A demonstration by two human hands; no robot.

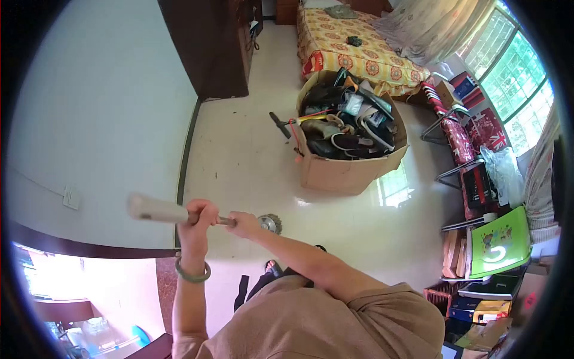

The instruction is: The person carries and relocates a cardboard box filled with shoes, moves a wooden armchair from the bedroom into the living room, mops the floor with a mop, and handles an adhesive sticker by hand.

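A long-handled spin mop slants down and away from me. Its thick pale grip (156, 209) points up to the left, and its round head (269, 224) with greyish strands rests on the floor near my feet. My left hand (202, 213) is wrapped round the handle just below the grip, with a greenish bangle (193, 271) on that wrist. Lower on the shaft, my right hand (242, 225) is closed round the thinner metal part. The stretch of shaft below my right hand is hidden from view.
A large cardboard box (335, 173) full of shoes stands ahead, with a black-handled pump (280, 125) at its left side. Behind it is a bed (335, 36). Chairs and stacked goods, including a green case (501, 242), line the right. A dark cabinet (209, 48) and wall (101, 119) flank the left.
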